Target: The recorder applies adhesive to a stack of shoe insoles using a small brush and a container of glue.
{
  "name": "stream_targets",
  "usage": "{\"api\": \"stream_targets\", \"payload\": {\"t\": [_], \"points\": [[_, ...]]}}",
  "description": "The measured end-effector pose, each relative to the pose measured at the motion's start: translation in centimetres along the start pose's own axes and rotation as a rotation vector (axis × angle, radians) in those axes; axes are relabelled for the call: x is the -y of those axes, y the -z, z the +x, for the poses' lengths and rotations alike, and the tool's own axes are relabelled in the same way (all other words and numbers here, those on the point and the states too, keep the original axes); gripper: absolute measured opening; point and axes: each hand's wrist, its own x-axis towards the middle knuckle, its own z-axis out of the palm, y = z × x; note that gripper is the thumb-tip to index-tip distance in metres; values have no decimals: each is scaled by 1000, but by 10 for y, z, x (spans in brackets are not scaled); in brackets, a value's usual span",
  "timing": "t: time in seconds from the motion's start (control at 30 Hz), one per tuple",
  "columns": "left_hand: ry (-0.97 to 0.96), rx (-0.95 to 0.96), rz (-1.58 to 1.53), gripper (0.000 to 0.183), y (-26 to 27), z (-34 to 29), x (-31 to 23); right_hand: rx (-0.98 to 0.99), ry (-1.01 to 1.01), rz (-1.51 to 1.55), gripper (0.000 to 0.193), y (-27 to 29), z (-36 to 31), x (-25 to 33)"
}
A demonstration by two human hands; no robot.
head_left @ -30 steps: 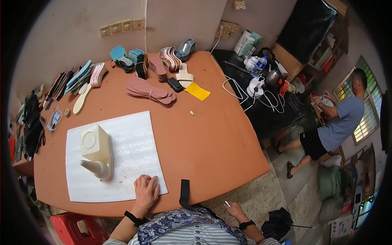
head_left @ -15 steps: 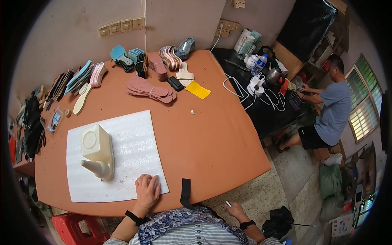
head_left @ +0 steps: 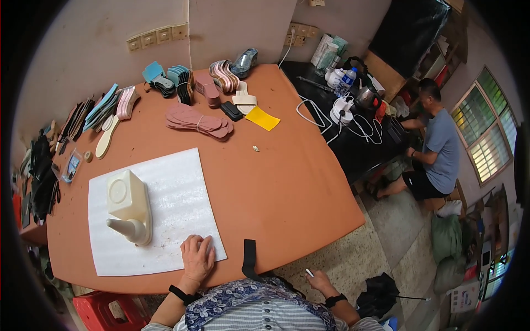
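Observation:
My left hand (head_left: 197,258) rests on the near right corner of a white foam sheet (head_left: 179,193), palm down with the fingers a little bent and apart, holding nothing. Off the table's front edge, my right hand (head_left: 318,280) pinches a small white stick (head_left: 309,272), too small to name exactly. On the sheet stands a cream plastic container (head_left: 128,194) with a cone-shaped spout, apart from my left hand. A black strip (head_left: 249,258) lies at the table's front edge, between my hands.
Bundled pink insoles (head_left: 200,121), a yellow piece (head_left: 263,118) and stacked shoe parts line the back of the orange table (head_left: 287,187). On the right is a black table (head_left: 353,151) with a kettle (head_left: 366,96) and cables; a co-worker (head_left: 439,143) sits there. A red stool (head_left: 102,310) stands below left.
The whole view has shifted slightly. The co-worker has bent lower, and one of their hands has dropped below the other. Both of my hands stay in place.

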Motion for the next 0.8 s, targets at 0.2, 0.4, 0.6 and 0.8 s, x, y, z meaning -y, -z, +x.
{"api": "stream_targets", "payload": {"t": [0.2, 0.4, 0.6, 0.8], "points": [[-7, 1, 6, 34, 0, 1, -1, 79, -125, 64, 38, 4, -2, 6], [-12, -9, 9, 34, 0, 1, -1, -36, 23, 7, 33, -4, 2, -5], [-6, -3, 9, 34, -2, 0, -1, -33, 10, -15, 35, 0, 1, -3], [3, -21, 19, 34, 1, 2, -1, -58, 94, -25, 35, -2, 3, -2]]}}
